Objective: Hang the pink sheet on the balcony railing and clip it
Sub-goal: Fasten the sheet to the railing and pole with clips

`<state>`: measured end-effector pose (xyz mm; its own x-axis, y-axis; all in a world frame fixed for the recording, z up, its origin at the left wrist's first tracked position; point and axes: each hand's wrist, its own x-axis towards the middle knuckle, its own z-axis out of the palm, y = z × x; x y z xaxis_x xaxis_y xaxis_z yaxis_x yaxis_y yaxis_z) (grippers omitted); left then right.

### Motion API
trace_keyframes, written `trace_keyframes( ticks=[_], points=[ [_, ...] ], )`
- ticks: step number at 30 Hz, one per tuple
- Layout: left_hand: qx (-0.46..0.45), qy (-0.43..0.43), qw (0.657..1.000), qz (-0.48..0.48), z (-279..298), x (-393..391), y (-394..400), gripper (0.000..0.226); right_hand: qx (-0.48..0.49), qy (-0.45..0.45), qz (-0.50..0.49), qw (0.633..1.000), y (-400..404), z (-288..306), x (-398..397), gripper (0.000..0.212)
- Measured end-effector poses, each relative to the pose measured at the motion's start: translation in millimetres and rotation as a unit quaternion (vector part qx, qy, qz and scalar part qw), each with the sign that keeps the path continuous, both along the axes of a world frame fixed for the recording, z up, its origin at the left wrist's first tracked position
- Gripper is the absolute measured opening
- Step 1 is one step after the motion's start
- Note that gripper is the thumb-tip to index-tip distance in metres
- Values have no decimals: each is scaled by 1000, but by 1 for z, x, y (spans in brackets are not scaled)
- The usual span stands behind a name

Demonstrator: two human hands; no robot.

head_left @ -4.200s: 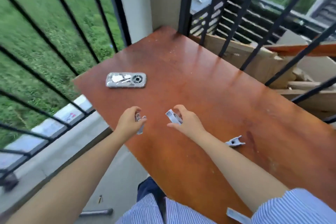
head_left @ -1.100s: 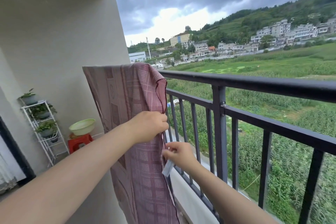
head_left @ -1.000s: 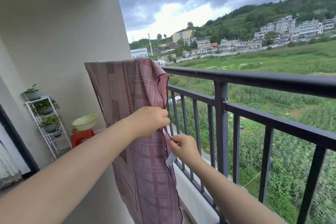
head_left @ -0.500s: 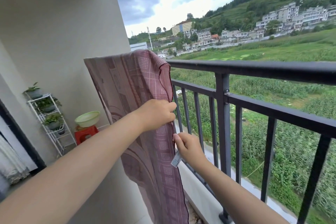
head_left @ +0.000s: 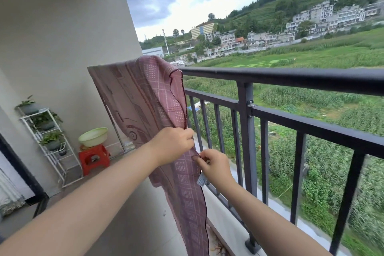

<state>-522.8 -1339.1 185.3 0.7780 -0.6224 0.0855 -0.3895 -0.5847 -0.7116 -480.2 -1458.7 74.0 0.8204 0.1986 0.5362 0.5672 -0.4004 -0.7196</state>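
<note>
Open floor left of the pink sheet; railing bars block the right.

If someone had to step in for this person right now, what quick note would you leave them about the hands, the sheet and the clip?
Left hand: pinching the hanging edge of the pink patterned sheet, gathering the fabric.
Right hand: just below it at the same edge, holding a small pale plastic clip that pokes out under the fingers.
Sheet: already draped over the top bar of the black metal balcony railing, beside the wall, with its lower part hanging down inside the balcony.
Done: the sheet is hung.
Left: no clip can be seen gripping the sheet yet. Fasten this one on the pinched edge; any other clips are not visible.
</note>
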Motion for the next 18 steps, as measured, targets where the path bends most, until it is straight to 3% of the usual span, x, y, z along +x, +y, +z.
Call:
trace_keyframes(
  ticks=[5,8,11,14,18],
  points=[
    [-92,19,995,14,-1,6,7,30,15,6,25,1000,1,-2,-5,31],
    [-137,62,988,45,-2,7,6,7,56,34,44,997,-4,-9,-12,51],
    [-152,64,981,106,0,7,0,23,59,117,37,991,-12,-15,-16,49],
    [-156,76,978,117,4,4,-5,29,40,138,14,990,-20,-11,-14,47],
    [-153,90,976,125,3,5,-3,28,118,178,31,976,-27,-2,-9,43]
  ],
)
